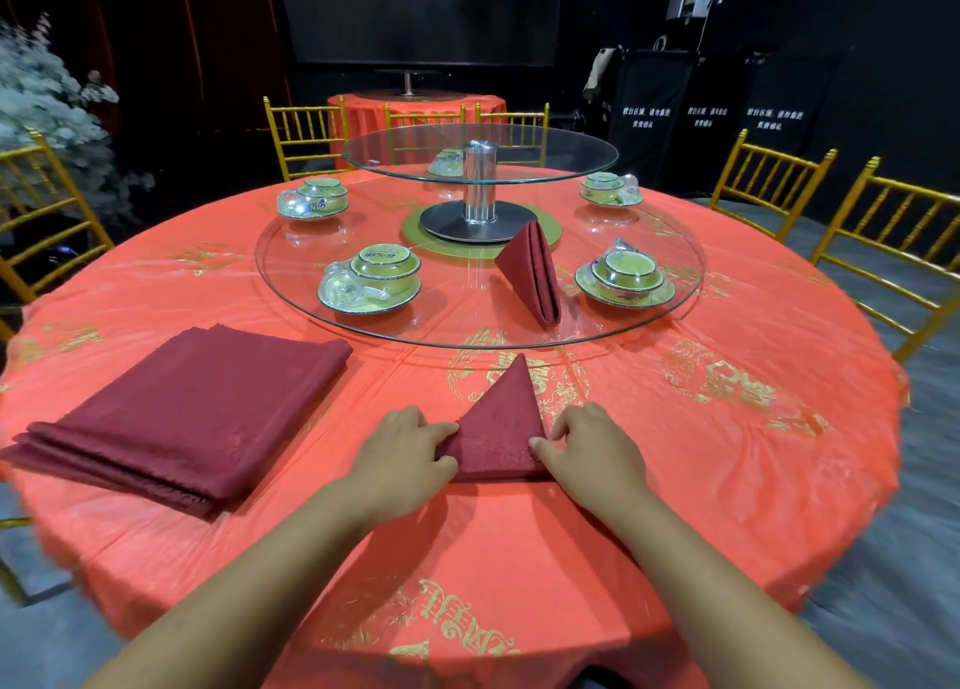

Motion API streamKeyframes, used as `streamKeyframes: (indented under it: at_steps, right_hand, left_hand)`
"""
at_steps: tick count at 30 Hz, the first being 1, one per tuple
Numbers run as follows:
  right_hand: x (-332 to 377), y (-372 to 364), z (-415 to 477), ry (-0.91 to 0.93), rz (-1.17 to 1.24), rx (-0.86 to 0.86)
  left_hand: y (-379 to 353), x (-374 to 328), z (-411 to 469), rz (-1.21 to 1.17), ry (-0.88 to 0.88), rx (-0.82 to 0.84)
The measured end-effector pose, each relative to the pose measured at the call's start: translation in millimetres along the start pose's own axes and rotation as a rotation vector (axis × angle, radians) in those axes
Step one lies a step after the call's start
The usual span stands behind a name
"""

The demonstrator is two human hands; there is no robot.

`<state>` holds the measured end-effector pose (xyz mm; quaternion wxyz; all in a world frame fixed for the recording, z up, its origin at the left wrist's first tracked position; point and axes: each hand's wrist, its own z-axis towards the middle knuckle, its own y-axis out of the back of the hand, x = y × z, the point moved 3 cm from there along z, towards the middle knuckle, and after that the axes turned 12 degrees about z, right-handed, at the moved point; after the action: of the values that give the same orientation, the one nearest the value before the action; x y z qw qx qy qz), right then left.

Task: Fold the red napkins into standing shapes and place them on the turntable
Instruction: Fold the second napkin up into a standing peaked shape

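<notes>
**Pinching the triangle**

My left hand [410,449] and right hand [597,452] each pinch a base corner of a dark red triangular cloth napkin [498,428] on the orange tablecloth [675,485]; I cannot read its gold lettering. To the left lies a flat stack of dark red napkins [187,418]. Beyond, a folded red napkin [532,272] stands on the round glass turntable [447,324].

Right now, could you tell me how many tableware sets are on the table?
5 tableware sets: near left, near right, far left, far right, one behind the post; others may hide.

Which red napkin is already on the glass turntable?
The upright folded napkin on the lower turntable. The triangular napkin being folded and the flat napkin stack lie on the tablecloth.
</notes>
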<state>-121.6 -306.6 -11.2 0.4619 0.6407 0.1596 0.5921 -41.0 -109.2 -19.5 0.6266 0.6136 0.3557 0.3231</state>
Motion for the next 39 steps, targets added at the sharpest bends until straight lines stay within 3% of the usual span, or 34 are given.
streamKeyframes:
  at_steps: [7,12,18,21,23,24,27,29,33,39]
  right_hand:
    - [-1,-1,22,-0.184,0.015,0.224]
    - [5,10,36,-0.22,0.115,0.276]
    - [15,19,41,-0.309,0.798,0.265]
    - [28,26,41,-0.208,0.854,0.201]
    - [39,31,38,-0.104,0.806,0.174]
    - [45,35,35,-0.051,0.78,0.172]
    - [65,50,28,0.154,0.682,0.174]
    - [79,60,22,0.32,0.612,0.203]
    - [94,64,16,0.55,0.442,0.293]
    - [72,34,12,0.48,0.445,0.303]
  left_hand:
    - [9,-5,0,-0.196,0.013,0.201]
    - [6,-15,-12,-0.721,0.109,0.372]
    - [6,-31,-25,-1.088,0.064,0.492]
    - [5,-40,-28,-1.098,0.023,0.586]
    - [11,-41,-26,-0.925,0.017,0.45]
    - [17,-38,-23,-0.796,0.041,0.259]
    - [49,-25,-24,-0.342,0.085,-0.518]
    - [60,-23,-25,-0.225,0.0,-0.732]
    - [58,-19,-12,-0.278,-0.189,-0.448]
    - [25,-16,-9,-0.507,-0.157,-0.186]
